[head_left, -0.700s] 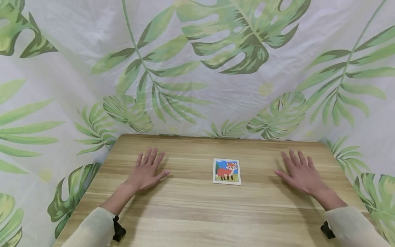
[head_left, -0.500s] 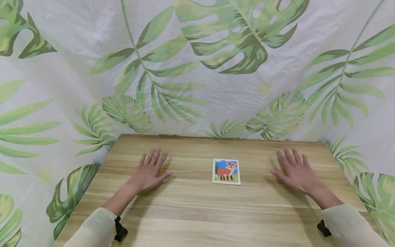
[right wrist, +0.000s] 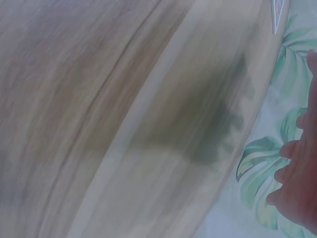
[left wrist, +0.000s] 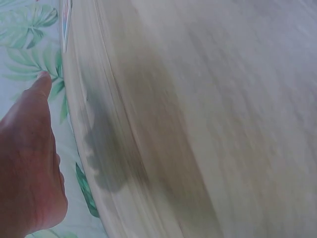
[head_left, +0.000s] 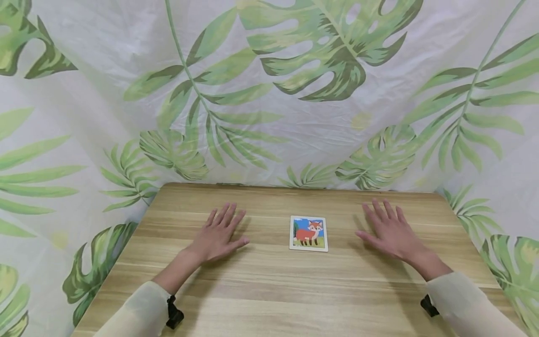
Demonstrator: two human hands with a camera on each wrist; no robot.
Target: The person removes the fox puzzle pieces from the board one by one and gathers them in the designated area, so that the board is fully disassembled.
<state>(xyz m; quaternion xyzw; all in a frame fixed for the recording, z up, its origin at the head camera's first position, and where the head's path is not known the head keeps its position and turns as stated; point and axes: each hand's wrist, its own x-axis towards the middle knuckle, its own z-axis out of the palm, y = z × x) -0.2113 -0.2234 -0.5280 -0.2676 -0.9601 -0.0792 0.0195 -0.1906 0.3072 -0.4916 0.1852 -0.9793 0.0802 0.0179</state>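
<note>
A square picture puzzle (head_left: 309, 233) with a white border and a red fox on it lies flat on the wooden table. To its left, my left hand (head_left: 216, 238) hovers palm down over the tabletop, fingers straight and thumb pointing toward the picture. On the other side my right hand (head_left: 389, 233) is held the same way, fingers spread and holding nothing. Both wrist views show the hands' shadows on the wood below them. Only a sliver of the puzzle (left wrist: 66, 25) shows at the top of the left wrist view, and likewise in the right wrist view.
The wood-grain table (head_left: 269, 290) reaches back to a white curtain (head_left: 236, 140) printed with green leaves, which also hangs at both sides. A small black device (head_left: 174, 314) sits at the left sleeve cuff, and a similar black device (head_left: 429, 305) at the right one.
Both hands have moved inward toward the fox picture, the left one to the right and the right one to the left. The picture stays in place.
</note>
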